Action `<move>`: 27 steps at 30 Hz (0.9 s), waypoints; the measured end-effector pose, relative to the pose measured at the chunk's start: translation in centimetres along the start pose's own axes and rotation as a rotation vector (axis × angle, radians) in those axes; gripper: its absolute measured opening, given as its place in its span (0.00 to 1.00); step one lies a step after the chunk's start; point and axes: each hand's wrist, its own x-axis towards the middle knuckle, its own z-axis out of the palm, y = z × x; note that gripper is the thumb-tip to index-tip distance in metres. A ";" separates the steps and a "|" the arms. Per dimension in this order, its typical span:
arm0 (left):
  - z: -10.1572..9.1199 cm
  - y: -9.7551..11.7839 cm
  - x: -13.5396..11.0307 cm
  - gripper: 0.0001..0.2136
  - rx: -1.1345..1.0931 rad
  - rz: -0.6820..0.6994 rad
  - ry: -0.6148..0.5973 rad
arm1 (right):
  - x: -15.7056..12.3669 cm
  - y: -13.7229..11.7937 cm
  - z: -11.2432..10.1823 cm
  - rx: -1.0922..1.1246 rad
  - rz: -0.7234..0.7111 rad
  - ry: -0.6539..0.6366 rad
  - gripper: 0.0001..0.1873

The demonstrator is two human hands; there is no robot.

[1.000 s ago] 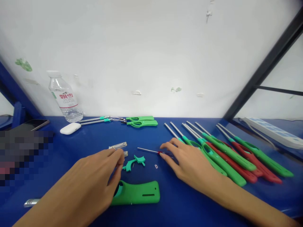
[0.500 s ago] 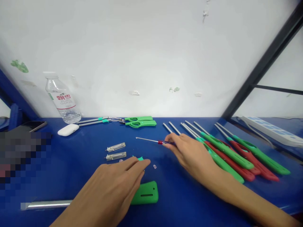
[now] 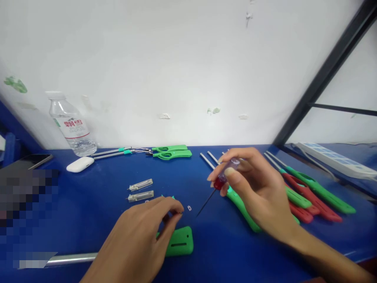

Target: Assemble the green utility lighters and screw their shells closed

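My right hand [image 3: 253,188] grips a small screwdriver [image 3: 219,184] with a red and clear handle, lifted off the blue table [image 3: 103,188], its thin shaft pointing down-left toward a tiny white part [image 3: 189,208]. My left hand [image 3: 141,239] rests on a green lighter body [image 3: 179,241], whose silver tube [image 3: 70,259] runs left; its fingers curl over small teal parts [image 3: 172,197], pinched on something I cannot make out. Two clear small cartridges [image 3: 140,190] lie just beyond the left hand.
A row of several green and red long-nosed lighters [image 3: 309,192] lies at right. Two opened lighters [image 3: 167,151] lie by the wall, with a water bottle [image 3: 70,125], a white earbud case [image 3: 77,165] and a phone [image 3: 32,161] at left. A power strip [image 3: 332,159] sits far right.
My right hand picked the screwdriver off the table and turned it tip-down. My left hand slid right from the cartridges onto the green body and curled its fingers.
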 end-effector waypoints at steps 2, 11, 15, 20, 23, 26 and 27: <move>0.2 0.1 0.0 0.10 -0.027 -0.012 -0.020 | -0.2 0.1 0.2 0.039 -0.010 -0.004 0.04; 0.3 0.3 -0.2 0.10 -0.106 -0.044 -0.064 | -0.8 0.1 0.4 0.053 -0.030 -0.022 0.04; 0.2 0.4 -0.2 0.10 -0.107 -0.043 -0.059 | -0.9 0.1 0.4 0.022 -0.047 -0.023 0.05; 0.3 0.2 -0.1 0.10 -0.111 -0.021 -0.043 | -0.7 0.0 0.5 0.007 -0.080 -0.014 0.04; 0.3 0.2 0.0 0.10 -0.112 0.000 -0.012 | -0.6 0.1 0.6 0.022 -0.086 -0.013 0.05; 0.4 0.2 0.0 0.10 -0.112 0.007 -0.013 | -0.8 0.1 0.5 0.037 -0.090 -0.019 0.06; 0.4 0.2 -0.1 0.10 -0.111 0.003 -0.019 | -0.8 0.2 0.5 0.041 -0.093 -0.021 0.06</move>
